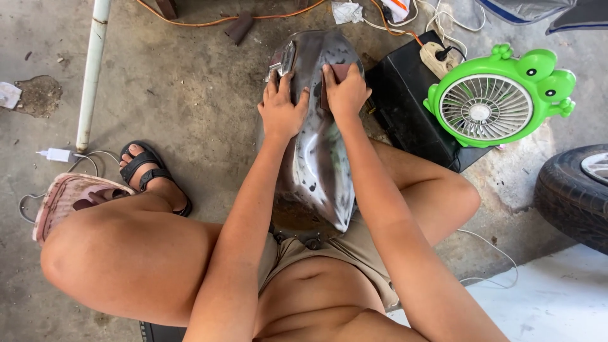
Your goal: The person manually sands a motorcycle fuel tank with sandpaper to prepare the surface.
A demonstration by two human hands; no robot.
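A bare-metal motorcycle fuel tank [315, 171] stands on end between my knees, shiny grey with dark specks. My left hand [282, 107] lies flat on its upper left side, fingers spread, steadying it. My right hand [344, 92] presses a small brown piece of sandpaper [340, 71] against the tank's upper right side. Both forearms reach down over my lap.
A green frog-shaped fan [491, 101] stands on a black box [405, 104] to the right, beside a power strip [437, 58]. A tyre [573, 193] is at the far right. A white pipe [92, 69], a charger [58, 154] and a pink slipper [63, 199] lie left.
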